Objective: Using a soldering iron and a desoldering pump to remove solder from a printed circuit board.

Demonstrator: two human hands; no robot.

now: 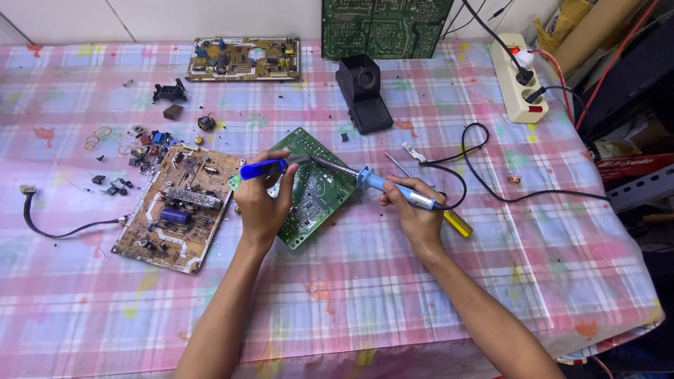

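Left hand (261,202) closed around a blue desoldering pump (265,168), its grey nozzle end pointing right and sitting over the green circuit board (316,193). Right hand (415,209) wrapped round the blue handle of a soldering iron (365,177), pencil-style grip, metal tip reaching left to meet the pump nozzle just above the board's solder side. Tip and nozzle look touching or just apart, cannot tell which. Both hands full, neither free

Green board lies tilted on the bench (393,281), solder side up, mid-bench between the two hands. Judging from this: work on it is in hand, tools at a joint, board not yet put aside. How many joints are cleared cannot be read, too small

Yellow-handled screwdriver (449,217) lies partly under the right hand, shaft pointing up-left. Iron's black cord (484,172) loops off right toward a white power strip (518,78) with a red switch

Left of the left hand: a tan circuit board (175,210), component side up, with loose removed parts (133,158) scattered just above and beside it, so some stripping looks done already. A black cable (63,228) trails from its left edge. Far side: a second tan board (243,59), a black iron stand (364,93), a large green board (385,28) propped against the wall. Those two far boards look untouched as far as visible
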